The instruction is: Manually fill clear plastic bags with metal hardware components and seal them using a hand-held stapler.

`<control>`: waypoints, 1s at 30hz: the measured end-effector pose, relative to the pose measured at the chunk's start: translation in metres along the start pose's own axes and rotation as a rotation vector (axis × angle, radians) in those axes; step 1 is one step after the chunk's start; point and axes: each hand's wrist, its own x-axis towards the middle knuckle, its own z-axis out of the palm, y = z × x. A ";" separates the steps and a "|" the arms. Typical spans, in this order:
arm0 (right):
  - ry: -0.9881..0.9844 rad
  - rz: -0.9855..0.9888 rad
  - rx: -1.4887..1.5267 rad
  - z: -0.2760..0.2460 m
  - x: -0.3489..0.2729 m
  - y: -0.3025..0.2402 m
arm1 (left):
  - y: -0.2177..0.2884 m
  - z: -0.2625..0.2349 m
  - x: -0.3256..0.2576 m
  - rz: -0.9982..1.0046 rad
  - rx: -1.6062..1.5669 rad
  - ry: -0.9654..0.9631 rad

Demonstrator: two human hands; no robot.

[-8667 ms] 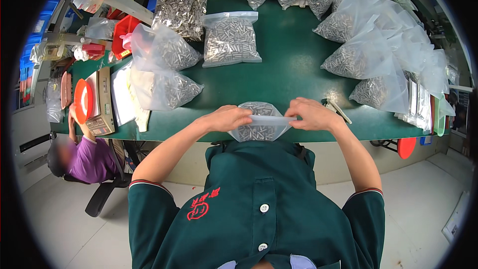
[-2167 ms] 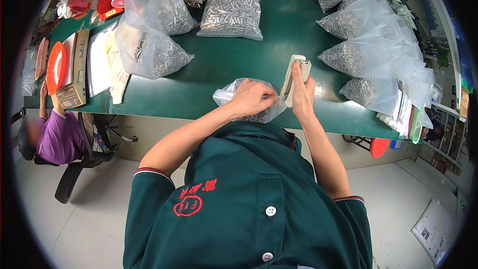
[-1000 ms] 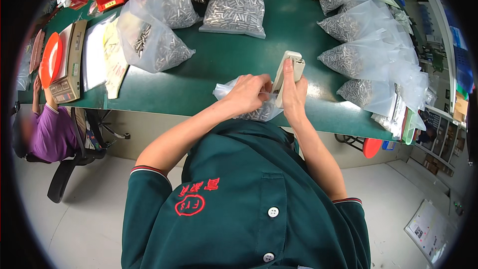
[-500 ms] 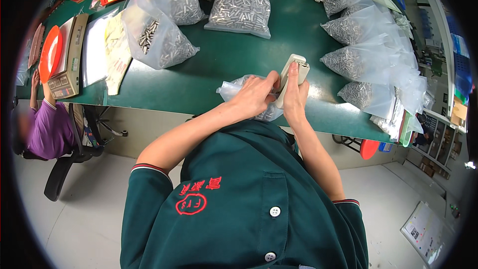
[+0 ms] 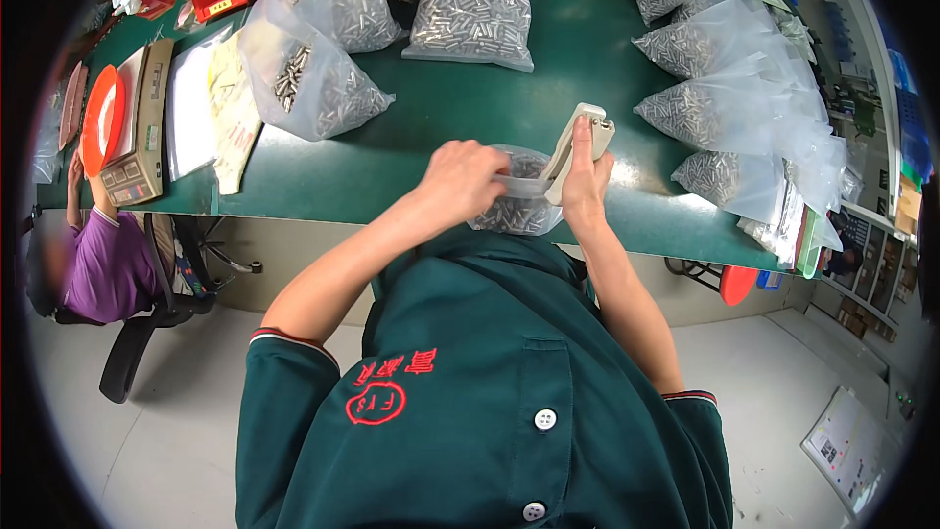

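My right hand (image 5: 586, 176) is wrapped round a cream stapler (image 5: 568, 145), which points up and away from me. Below it, at the table's near edge, sits a clear plastic bag (image 5: 519, 214) of small metal pins. My left hand (image 5: 458, 179) has its fingers closed on the left side of the bag's upper edge. The bag's top faces me and the pins show through it. The stapler's lower end reaches the bag's right side; whether its jaws touch the plastic, I cannot tell.
A full flat bag (image 5: 472, 15) lies beyond my hands on the green table (image 5: 578, 49). Open bags of metal parts (image 5: 333, 98) stand at left, beside a scale (image 5: 142, 152) with an orange dish. Several filled bags (image 5: 685, 108) line the right. A person in purple (image 5: 113, 264) sits at left.
My left hand has moved left, away from the stapler, and the bag's top and pins have come into sight. The stapler has stayed in my right hand, shifting only slightly.
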 end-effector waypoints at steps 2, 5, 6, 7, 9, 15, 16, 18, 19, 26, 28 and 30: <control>-0.018 -0.035 -0.029 0.002 0.002 0.004 | -0.010 -0.005 -0.006 -0.009 -0.153 0.005; -0.010 0.002 -0.020 0.001 0.002 0.003 | -0.013 0.000 -0.006 0.000 -0.208 0.048; -0.010 0.001 -0.021 0.003 0.000 0.000 | -0.013 0.000 -0.005 -0.011 -0.239 0.073; 0.021 0.016 -0.016 0.004 -0.004 -0.005 | -0.014 -0.001 -0.004 -0.011 -0.240 0.074; 0.053 0.036 -0.013 0.009 -0.013 -0.011 | -0.014 -0.004 -0.004 -0.016 -0.244 0.032; 0.007 0.008 -0.048 0.034 -0.029 -0.026 | -0.013 -0.001 -0.004 0.036 -0.283 0.064; 0.009 0.009 -0.049 0.038 -0.031 -0.027 | -0.014 -0.002 -0.005 0.037 -0.285 0.062; 0.017 0.009 0.032 0.044 -0.033 -0.027 | -0.013 -0.002 -0.006 0.004 -0.323 0.065; 0.018 0.008 0.027 0.045 -0.034 -0.028 | -0.013 -0.001 -0.006 0.004 -0.328 0.066; 0.033 0.022 0.013 0.053 -0.036 -0.027 | -0.018 0.003 -0.007 0.060 -0.311 0.131; 0.038 0.018 -0.005 0.055 -0.037 -0.026 | -0.019 0.004 -0.007 0.053 -0.308 0.131; 0.054 -0.024 0.011 0.055 -0.037 -0.021 | -0.020 0.005 -0.007 0.082 -0.292 0.152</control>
